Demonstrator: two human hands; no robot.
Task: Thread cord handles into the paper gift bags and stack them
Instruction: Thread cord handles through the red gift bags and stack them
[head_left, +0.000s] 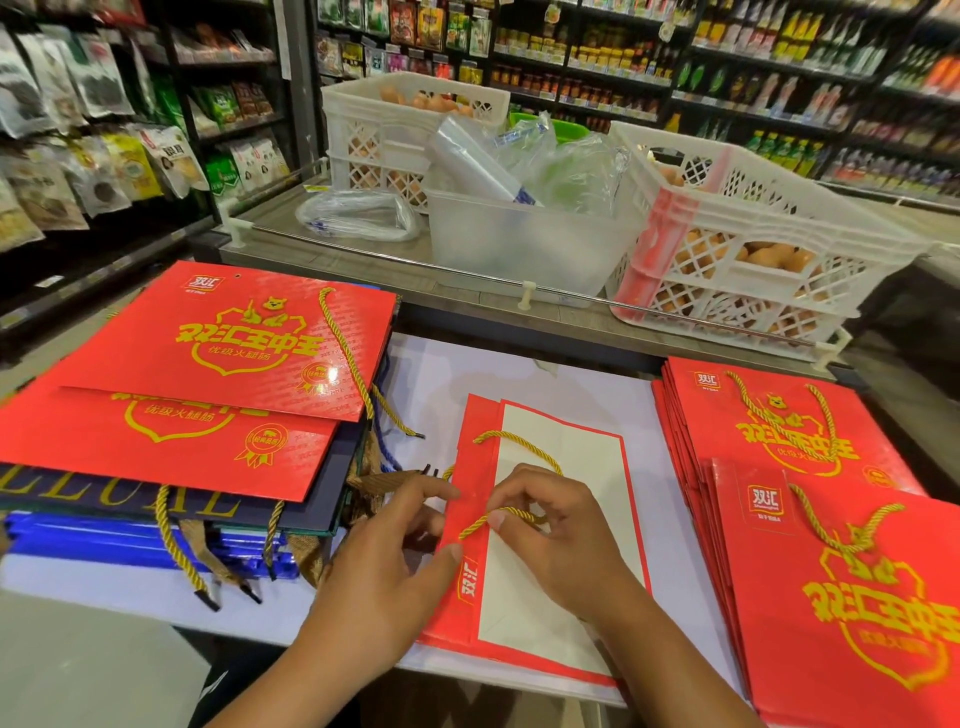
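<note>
The right hand (550, 530) pinches a yellow cord (498, 517) between thumb and fingers over a flat red paper bag (550, 597) on the white table (519, 374). The left hand (395, 566) holds the bag's folded edge, thumb on top, fingers curled beside it. Stacks of red bags lie at left (208, 353) and right (841, 597).

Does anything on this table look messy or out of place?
Mostly tidy. The left pile sits askew: its top red bag lies twisted off the bags below, with loose cord ends spilling over the front. The right stack is fanned but orderly.
</note>
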